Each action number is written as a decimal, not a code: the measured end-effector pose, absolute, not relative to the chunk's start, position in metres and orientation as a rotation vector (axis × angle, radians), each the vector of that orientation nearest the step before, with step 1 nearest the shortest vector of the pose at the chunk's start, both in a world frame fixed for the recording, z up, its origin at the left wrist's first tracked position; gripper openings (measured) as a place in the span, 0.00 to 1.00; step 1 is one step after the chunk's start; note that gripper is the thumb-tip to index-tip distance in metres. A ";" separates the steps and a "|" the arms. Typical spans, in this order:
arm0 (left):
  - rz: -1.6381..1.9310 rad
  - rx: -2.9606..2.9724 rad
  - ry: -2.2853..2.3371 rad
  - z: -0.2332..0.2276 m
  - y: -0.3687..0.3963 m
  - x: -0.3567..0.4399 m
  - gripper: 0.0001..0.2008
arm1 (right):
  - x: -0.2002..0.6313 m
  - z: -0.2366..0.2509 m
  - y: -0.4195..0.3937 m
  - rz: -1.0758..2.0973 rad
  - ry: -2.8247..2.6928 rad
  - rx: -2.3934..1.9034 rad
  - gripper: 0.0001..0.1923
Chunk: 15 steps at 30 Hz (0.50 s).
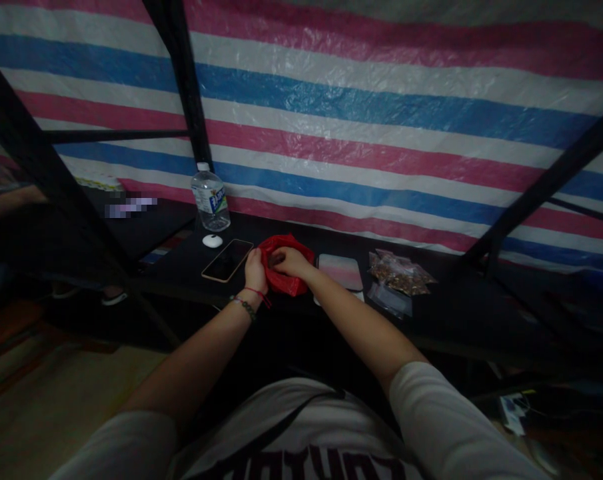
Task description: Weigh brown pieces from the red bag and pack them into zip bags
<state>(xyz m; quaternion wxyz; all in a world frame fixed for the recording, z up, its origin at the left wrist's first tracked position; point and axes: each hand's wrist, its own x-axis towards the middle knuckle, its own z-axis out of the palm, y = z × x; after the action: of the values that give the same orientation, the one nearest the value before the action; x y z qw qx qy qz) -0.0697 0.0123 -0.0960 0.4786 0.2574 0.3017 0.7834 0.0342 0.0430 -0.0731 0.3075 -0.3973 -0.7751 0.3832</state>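
The left fingers (pixel 257 256) hold the bag (pixel 285 285) while the right fingers (pixel 280 253) dip inside.

Watching from far off, I think this is the reaching-in step. The left fingers look to be grasping the bag's side. The right fingers are bent down in its mouth; I cannot tell if they have got anything, because their tips are hidden. The bag sits on the tabletop (pixel 178 263), between the two sets of fingers. For the next move, I'd want the left fingers to hold the mouth wide, so the right ones can move freely; thin plastic could fold or slip. Just left of the left fingers lies the phone (pixel 228 261), with the bottle (pixel 210 202) farther off. Right of the right fingers is a flat pink thing (pixel 340 270), then small bags (pixel 400 271).
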 end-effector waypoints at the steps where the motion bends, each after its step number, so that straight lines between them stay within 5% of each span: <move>1: 1.911 0.625 0.733 -0.096 0.013 -0.070 0.08 | 0.033 -0.073 0.042 1.011 -2.016 -1.066 0.14; 7: 1.926 0.585 0.712 -0.097 0.019 -0.076 0.07 | 0.041 -0.066 0.041 1.018 -2.003 -1.020 0.16; 15: 1.824 0.689 1.022 -0.099 0.024 -0.089 0.09 | 0.084 -0.041 0.036 0.301 -2.371 -1.407 0.12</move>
<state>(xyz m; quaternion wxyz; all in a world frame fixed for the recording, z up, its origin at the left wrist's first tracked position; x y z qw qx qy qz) -0.0890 0.0239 -0.0989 0.4529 0.2790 0.4138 0.7388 0.0837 0.0363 -0.0415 0.1832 -0.4988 -0.8404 0.1067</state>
